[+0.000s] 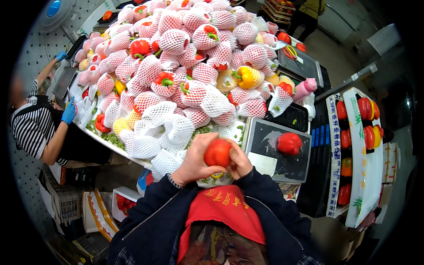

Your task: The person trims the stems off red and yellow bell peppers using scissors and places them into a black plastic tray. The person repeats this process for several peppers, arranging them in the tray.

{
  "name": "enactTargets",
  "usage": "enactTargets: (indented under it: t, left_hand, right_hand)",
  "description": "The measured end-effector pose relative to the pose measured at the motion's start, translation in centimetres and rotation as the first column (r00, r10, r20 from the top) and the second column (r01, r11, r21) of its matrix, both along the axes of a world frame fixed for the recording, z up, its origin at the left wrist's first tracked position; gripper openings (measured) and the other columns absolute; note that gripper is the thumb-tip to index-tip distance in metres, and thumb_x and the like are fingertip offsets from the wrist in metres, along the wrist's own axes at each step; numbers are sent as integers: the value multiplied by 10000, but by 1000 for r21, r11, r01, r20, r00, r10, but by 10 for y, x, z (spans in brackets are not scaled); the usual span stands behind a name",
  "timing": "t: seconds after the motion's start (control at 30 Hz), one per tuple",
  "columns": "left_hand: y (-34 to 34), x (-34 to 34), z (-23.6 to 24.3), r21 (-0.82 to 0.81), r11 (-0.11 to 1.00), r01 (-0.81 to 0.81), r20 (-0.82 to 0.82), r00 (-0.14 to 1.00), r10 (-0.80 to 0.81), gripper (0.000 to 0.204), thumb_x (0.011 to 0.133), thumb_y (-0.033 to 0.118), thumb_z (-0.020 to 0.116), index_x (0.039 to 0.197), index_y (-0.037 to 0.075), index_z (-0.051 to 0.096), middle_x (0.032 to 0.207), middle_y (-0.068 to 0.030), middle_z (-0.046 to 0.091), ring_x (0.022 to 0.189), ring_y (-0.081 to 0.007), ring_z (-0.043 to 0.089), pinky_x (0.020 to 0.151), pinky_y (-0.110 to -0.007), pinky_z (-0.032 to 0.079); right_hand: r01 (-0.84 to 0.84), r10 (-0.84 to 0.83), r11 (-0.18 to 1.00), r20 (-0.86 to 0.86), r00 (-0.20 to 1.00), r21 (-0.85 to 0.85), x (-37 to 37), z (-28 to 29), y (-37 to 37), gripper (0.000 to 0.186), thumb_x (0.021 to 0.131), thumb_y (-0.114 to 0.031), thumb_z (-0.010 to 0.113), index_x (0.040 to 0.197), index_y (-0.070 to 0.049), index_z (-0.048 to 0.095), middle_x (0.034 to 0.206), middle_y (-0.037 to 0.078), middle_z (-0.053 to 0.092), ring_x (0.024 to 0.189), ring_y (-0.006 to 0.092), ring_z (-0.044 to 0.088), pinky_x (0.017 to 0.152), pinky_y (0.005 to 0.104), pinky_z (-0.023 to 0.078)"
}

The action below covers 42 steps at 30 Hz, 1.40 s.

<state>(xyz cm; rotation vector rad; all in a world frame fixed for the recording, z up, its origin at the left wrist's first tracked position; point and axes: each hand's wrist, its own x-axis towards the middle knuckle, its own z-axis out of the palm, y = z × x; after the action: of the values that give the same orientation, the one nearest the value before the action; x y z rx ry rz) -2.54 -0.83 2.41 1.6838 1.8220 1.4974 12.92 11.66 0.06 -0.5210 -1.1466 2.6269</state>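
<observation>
A red bell pepper [217,153] is held between both hands in front of my red apron. My left hand [196,160] wraps round its left side, thumb along the bottom. On its right side, my right hand [239,160] grips it with bent fingers. Just beyond the left hand lie loose white foam net sleeves [176,131]. A second red bell pepper [289,143] rests bare on the dark scale plate [263,132] to the right, beside a pale card [262,163]. Past the hands rises a big heap of peppers in pink and white foam nets [172,42].
A black tray [287,115] and a pink bottle [304,89] stand beyond the scale. White foam boxes [333,176] of peppers line the right. At the left, a person in a striped shirt and blue gloves [69,111] works at the table. Crates [66,198] stand below left.
</observation>
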Motion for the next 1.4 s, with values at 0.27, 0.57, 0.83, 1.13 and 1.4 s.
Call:
enactTargets:
  t: [0.27,0.57,0.83,1.13,1.4]
  left_hand:
    - [25,15,-8,-116,974,193,357,924,-141,1047,667,237,911,1505,25,321,1392,-176,499,1298,-289,502,1092,-371,392]
    - [61,25,-5,-82,982,168,25,986,-166,909,667,231,872,1415,-4,411,1294,-233,532,1190,-399,559,1012,-421,463]
    - [79,39,-3,-201,963,179,149,977,-151,880,752,112,826,1486,10,353,1358,-180,516,1166,-293,587,947,-375,502]
    - [73,22,-17,-192,977,89,208,977,-48,531,837,116,744,1325,43,546,1131,-153,597,922,-260,666,748,-344,556]
    - [73,-2,-7,-127,992,4,193,981,20,423,847,101,729,1238,13,594,1050,-151,626,873,-259,675,743,-342,548]
  right_hand:
    - [140,-154,985,-159,975,-96,19,-14,15,710,1001,-508,512,1497,-35,327,1479,170,439,1355,307,465,1135,453,367]
    - [52,-360,263,48,932,964,40,41,33,929,727,-246,850,1481,-7,364,1363,237,510,1239,386,540,1035,411,444]
    - [172,-688,246,48,724,954,66,37,59,724,669,-234,889,1267,-14,544,1152,195,637,1053,356,646,919,404,511]
    - [-120,-740,-13,71,669,993,72,18,72,763,765,-273,822,1374,9,460,1329,256,521,1198,447,521,1026,483,426]
    - [-190,-627,-237,-1,779,953,69,35,59,804,698,-135,825,1413,-70,462,1456,277,385,1294,486,417,1086,543,351]
